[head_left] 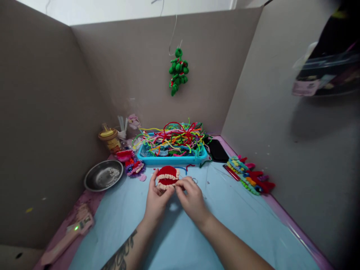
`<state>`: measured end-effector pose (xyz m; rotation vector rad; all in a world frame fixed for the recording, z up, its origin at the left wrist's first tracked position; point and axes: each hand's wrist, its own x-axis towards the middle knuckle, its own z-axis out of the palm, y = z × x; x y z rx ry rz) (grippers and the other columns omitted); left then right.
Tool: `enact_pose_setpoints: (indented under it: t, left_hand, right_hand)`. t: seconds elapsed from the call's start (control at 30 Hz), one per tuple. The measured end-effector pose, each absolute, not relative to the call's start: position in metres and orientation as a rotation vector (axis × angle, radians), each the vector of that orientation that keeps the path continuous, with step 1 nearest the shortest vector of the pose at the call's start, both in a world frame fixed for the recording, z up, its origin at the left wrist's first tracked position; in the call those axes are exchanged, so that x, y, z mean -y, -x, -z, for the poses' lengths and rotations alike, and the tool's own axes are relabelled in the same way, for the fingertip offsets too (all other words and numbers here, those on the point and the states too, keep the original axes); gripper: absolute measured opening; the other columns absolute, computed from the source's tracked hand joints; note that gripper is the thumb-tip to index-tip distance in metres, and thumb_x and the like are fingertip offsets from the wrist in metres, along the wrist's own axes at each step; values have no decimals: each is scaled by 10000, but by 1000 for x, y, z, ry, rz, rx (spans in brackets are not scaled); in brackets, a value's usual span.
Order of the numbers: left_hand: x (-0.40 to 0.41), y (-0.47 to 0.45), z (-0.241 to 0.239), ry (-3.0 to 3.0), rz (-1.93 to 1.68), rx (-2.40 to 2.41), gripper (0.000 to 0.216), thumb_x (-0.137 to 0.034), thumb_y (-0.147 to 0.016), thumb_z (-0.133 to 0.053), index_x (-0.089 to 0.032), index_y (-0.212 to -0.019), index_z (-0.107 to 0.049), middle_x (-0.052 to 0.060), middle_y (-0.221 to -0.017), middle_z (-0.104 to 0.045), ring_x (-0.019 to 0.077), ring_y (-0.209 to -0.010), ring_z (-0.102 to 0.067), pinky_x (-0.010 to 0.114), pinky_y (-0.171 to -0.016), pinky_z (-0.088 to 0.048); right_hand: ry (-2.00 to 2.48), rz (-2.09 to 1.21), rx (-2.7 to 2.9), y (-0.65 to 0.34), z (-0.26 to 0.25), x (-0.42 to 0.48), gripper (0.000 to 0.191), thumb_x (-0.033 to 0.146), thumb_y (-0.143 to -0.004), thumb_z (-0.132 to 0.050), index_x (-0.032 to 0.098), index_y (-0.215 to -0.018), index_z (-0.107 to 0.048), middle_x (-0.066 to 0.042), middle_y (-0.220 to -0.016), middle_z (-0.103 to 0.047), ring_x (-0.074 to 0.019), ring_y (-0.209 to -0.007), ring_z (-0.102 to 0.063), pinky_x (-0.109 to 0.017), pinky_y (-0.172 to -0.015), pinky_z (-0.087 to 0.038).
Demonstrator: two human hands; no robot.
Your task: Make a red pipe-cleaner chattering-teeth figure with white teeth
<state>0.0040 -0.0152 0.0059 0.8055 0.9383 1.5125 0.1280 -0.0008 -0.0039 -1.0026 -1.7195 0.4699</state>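
A red pipe-cleaner mouth with two rows of pale teeth [167, 177] is held just above the light blue mat [174, 240]. My left hand [155, 199] grips it from the left and below, thumb up along its side. My right hand [190, 197] is closed in a pinch at the mouth's right edge; what the fingertips hold is too small to make out.
A blue tray [172, 159] heaped with coloured pipe cleaners sits behind the hands. Left: a metal bowl [103, 175], a yellow-lidded jar [108, 138] and a pink glue gun [69, 234]. Right: a black phone [218, 150] and finished colourful pieces [249, 176]. A green ornament [177, 71] hangs on the cardboard wall.
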Motion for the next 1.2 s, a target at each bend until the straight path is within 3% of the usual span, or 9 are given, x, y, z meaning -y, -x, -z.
enact_pose_setpoints:
  t: [0.5,0.87,1.2]
  left_hand:
    - [17,-6,-9,-893,-1503,-986,875,-233,-668,-746,-194,-1385,-247,94,-1035,-685,180,-884,-666,290,-827,-488]
    - [15,-4,-6,-872,-1504,-987,881,-235,-675,-745,-198,-1391,-231,85,-1013,-694,172,-880,-667,280,-824,-487]
    - [16,-4,-7,-884,-1482,-931,974,-209,-650,-761,-173,-1422,-167,91,-971,-713,167,-843,-674,274,-812,-494]
  right_hand:
    - [1013,179,1848,-128,4,4,172,181,-867,-500,188,-732,-607,-51,-663,-598,-190,-669,-529,-324,-655,-413]
    - [976,-80,1821,-133,2,1,100,148,-856,-526,191,-804,-600,-51,-760,-628,-190,-754,-555,-334,-711,-440]
    - [952,224,1921,-135,2,0,149,174,-877,-475,173,-792,-597,-66,-717,-596,-200,-723,-494,-326,-685,-403]
